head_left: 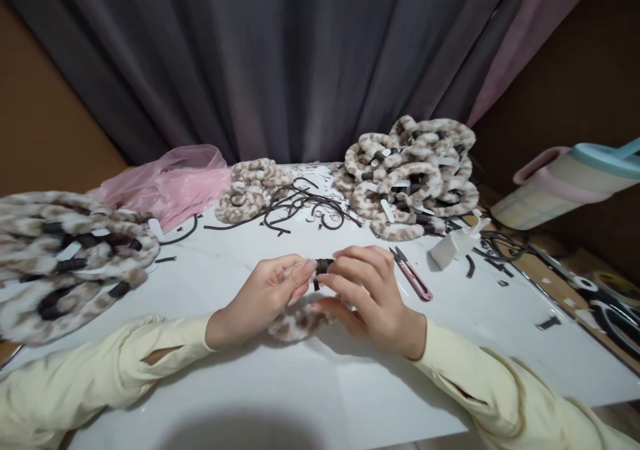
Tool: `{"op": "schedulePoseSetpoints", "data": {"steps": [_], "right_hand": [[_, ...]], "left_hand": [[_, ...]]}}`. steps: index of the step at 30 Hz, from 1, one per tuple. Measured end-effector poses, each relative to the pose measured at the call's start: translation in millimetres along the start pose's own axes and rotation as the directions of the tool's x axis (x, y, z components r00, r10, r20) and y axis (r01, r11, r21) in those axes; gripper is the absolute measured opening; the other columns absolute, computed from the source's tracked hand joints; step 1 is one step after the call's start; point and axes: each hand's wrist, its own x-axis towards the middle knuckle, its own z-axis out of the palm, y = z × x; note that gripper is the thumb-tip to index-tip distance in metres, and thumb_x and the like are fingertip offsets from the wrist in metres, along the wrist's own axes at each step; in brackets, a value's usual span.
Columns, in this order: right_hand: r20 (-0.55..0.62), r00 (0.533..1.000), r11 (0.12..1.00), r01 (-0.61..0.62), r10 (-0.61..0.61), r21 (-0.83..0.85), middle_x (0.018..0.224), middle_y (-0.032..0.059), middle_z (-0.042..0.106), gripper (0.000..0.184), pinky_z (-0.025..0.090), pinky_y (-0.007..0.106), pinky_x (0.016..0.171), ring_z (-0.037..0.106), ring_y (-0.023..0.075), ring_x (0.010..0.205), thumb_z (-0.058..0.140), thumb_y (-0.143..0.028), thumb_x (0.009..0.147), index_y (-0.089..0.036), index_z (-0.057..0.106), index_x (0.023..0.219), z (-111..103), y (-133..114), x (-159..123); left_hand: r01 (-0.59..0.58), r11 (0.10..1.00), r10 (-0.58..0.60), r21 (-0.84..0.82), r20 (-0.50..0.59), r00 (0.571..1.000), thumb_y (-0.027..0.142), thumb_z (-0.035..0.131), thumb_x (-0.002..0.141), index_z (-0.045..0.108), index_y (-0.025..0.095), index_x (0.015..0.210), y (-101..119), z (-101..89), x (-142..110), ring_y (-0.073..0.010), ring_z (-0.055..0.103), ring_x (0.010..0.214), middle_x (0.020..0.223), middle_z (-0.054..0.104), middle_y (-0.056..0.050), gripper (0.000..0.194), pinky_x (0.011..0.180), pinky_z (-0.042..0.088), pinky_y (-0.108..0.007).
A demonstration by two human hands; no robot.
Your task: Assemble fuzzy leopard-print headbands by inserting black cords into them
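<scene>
The fuzzy cream-and-brown spotted headband [298, 321] lay between the two hands at the middle of the white marble-patterned counter [280, 383], its curved body sagging toward the person while its dark, uncovered end [324, 264] pointed up and across, running left to right from one set of fingertips to the other. The left hand [260, 297] pinched the furry part just beside that dark end, thumb and forefinger closed on it; the right hand [367, 290] met it from the other side, its fingers [345, 278] closed around the dark end, so both hands were equally close and touching the piece. Pink-handled thread snips [413, 275] rested on the counter just right of the right hand. Farther back lay loose dark bare bands [300, 207], a small heap of fuzzy bands [250, 187] and a large heap [415, 170]; another pile [65, 257] sat at the left edge beside a pink plastic bag [175, 180]. A grey curtain [300, 57] hung behind.
</scene>
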Motion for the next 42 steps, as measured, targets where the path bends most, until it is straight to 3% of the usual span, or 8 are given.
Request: {"op": "schedulePoseSetpoints", "data": {"steps": [4, 7, 12, 19, 25, 33, 42], "right_hand": [[0.002, 0.995, 0.993, 0.096, -0.096, -0.065, 0.082, 0.0087, 0.064, 0.011, 0.044, 0.039, 0.074, 0.055, 0.0227, 0.091, 0.055, -0.012, 0.083, -0.011, 0.058, 0.093, 4.1, -3.5, -3.2], [0.005, 0.996, 0.996, 0.092, -0.092, -0.009, 0.085, 0.0109, 0.064, 0.015, 0.048, 0.039, 0.071, 0.056, 0.0236, 0.093, 0.051, -0.007, 0.083, -0.009, 0.058, 0.096, 5.8, -0.4, -5.2], [0.026, 0.986, 0.984, 0.161, -0.164, 0.078, 0.091, 0.0145, 0.063, 0.026, 0.053, 0.039, 0.075, 0.056, 0.0258, 0.098, 0.062, -0.008, 0.077, -0.005, 0.056, 0.102, 5.4, 7.5, -7.1], [-0.013, 0.999, 0.977, 0.048, -0.046, 0.206, 0.087, 0.0157, 0.063, 0.019, 0.055, 0.04, 0.073, 0.058, 0.0267, 0.096, 0.048, -0.001, 0.081, -0.007, 0.058, 0.096, 2.2, 3.9, -3.6], [-0.02, 0.999, 0.964, -0.022, 0.028, 0.263, 0.089, 0.0163, 0.063, 0.021, 0.055, 0.04, 0.075, 0.058, 0.0246, 0.093, 0.053, -0.002, 0.079, -0.007, 0.055, 0.099, 3.4, 1.0, 0.1], [-0.025, 0.998, 0.983, 0.057, -0.053, 0.175, 0.081, 0.0124, 0.063, 0.018, 0.056, 0.039, 0.071, 0.058, 0.0254, 0.095, 0.043, -0.004, 0.083, -0.009, 0.057, 0.092, 2.0, 0.2, -1.3], [0.037, 0.993, 0.968, 0.099, -0.11, 0.23, 0.075, 0.0135, 0.064, 0.014, 0.057, 0.033, 0.073, 0.06, 0.026, 0.1, 0.045, -0.002, 0.084, -0.006, 0.058, 0.083, -7.9, 6.8, 1.5]], "left_hand": [[0.024, 0.999, -0.024, -0.039, 0.007, 1.0, 0.039, 0.043, 0.089, 0.037, 0.017, 0.058, 0.8, 1.2, -0.1, -0.0067, 0.029, 0.051, 0.055, 0.033, 0.006, 0.039, 0.049, 0.026, -0.021], [0.029, 0.998, -0.028, -0.051, 0.017, 0.999, 0.04, 0.045, 0.088, 0.038, 0.017, 0.06, 0.5, 1.3, 0.6, -0.0068, 0.029, 0.052, 0.056, 0.033, 0.006, 0.037, 0.05, 0.025, -0.021], [0.076, 0.993, -0.072, -0.093, 0.044, 0.996, 0.043, 0.045, 0.087, 0.039, 0.016, 0.061, -0.3, 0.4, 1.3, -0.0071, 0.029, 0.054, 0.057, 0.033, 0.006, 0.038, 0.05, 0.026, -0.021], [0.131, 0.984, -0.124, -0.119, 0.068, 0.99, 0.046, 0.046, 0.085, 0.037, 0.017, 0.059, 4.7, 0.8, 0.4, -0.0068, 0.026, 0.05, 0.055, 0.031, 0.006, 0.04, 0.048, 0.022, -0.021], [0.135, 0.978, -0.125, -0.159, 0.069, 0.99, 0.045, 0.048, 0.085, 0.037, 0.016, 0.059, 4.5, 1.6, 0.2, -0.0065, 0.027, 0.052, 0.056, 0.031, 0.006, 0.04, 0.048, 0.023, -0.02], [0.161, 0.969, -0.145, -0.185, 0.098, 0.985, 0.047, 0.048, 0.084, 0.037, 0.017, 0.062, 3.8, 2.0, 0.8, -0.0071, 0.028, 0.055, 0.059, 0.03, 0.006, 0.039, 0.051, 0.024, -0.02], [0.162, 0.97, -0.147, -0.18, 0.096, 0.985, 0.048, 0.05, 0.082, 0.039, 0.017, 0.062, 2.3, 0.7, 2.0, -0.0079, 0.029, 0.056, 0.06, 0.029, 0.006, 0.038, 0.052, 0.026, -0.02]]}}
